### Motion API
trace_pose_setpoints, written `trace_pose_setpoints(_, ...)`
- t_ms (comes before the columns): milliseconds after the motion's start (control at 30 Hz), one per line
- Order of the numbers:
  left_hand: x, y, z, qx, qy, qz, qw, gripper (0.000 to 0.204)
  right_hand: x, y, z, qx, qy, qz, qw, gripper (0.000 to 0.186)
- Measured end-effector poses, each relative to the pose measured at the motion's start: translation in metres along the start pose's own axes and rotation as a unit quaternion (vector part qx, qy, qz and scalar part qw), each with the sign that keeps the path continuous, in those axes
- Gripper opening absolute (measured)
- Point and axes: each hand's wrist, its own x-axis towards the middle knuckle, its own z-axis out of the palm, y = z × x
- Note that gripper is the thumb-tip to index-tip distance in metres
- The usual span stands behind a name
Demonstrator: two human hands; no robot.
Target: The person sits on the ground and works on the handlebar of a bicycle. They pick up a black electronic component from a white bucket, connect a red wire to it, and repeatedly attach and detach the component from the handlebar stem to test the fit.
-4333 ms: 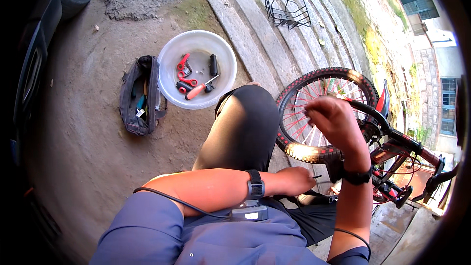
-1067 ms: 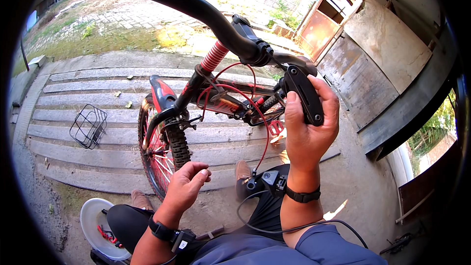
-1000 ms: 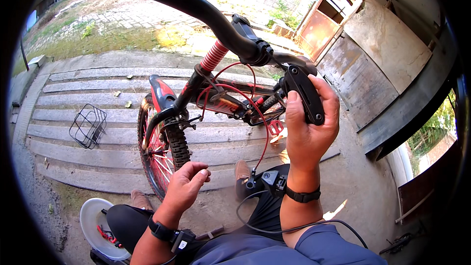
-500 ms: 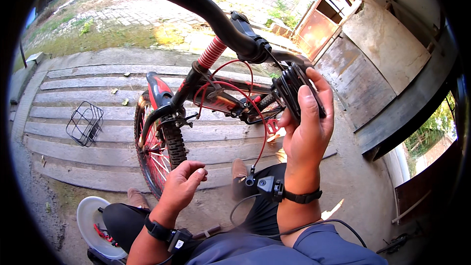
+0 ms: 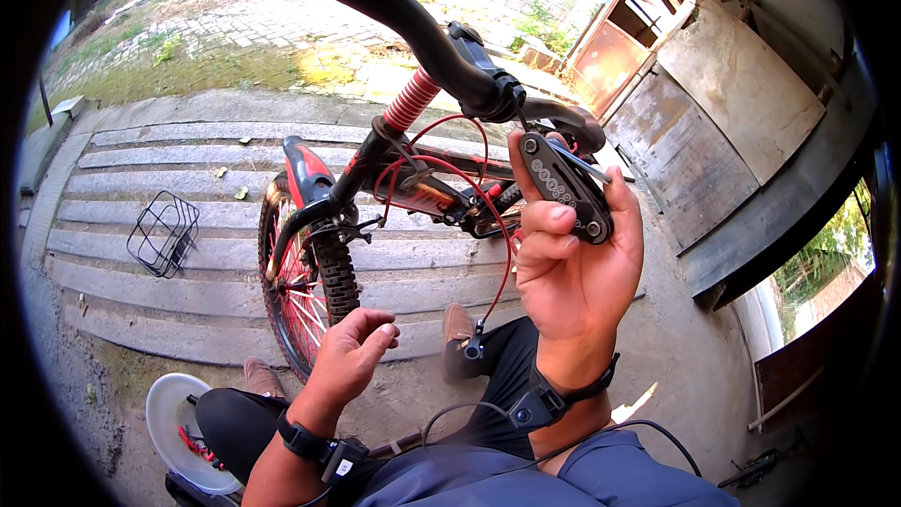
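Note:
Raised in front of the handlebar (image 5: pixel 375 14), my right hand (image 5: pixel 587 268) is closed around a black folding multi-tool (image 5: pixel 556 180). Its flat perforated side plate faces me, and a silvery bit stands partly out along the upper edge by my thumb. My left hand (image 5: pixel 352 357) hovers lower, near the front tire, with its fingers curled and the thumb against them; whatever it may hold is hidden. The bicycle's red-and-black frame (image 5: pixel 422 190) stands before me. A loose red cable (image 5: pixel 507 268) hangs down from it to a small black end piece (image 5: pixel 474 349) above my knee.
The knobbly front wheel (image 5: pixel 335 272) stands between my feet and the slatted ground. A black wire basket (image 5: pixel 164 235) lies at the left. Near my left knee is a white bowl (image 5: pixel 169 404) with red-handled tools. Wooden boards (image 5: pixel 685 122) lean at the right.
My right hand has turned the multi-tool, so its flat side now faces me and a bit shows out of it. The wrist has rolled with it. My left hand stays in place.

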Motion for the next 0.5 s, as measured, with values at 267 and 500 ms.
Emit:
trace_pose_setpoints(267, -0.001, -0.002, 0.000, 0.007, -0.006, -0.003, 1.000, 0.019, 0.006, 0.006, 0.005, 0.156, -0.038, 0.043, 0.986, 0.080)
trace_pose_setpoints(500, -0.002, 0.000, 0.000, 0.005, -0.006, -0.006, 1.000, 0.020, 0.006, 0.008, 0.002, 0.065, -0.026, 0.003, 0.998, 0.063)
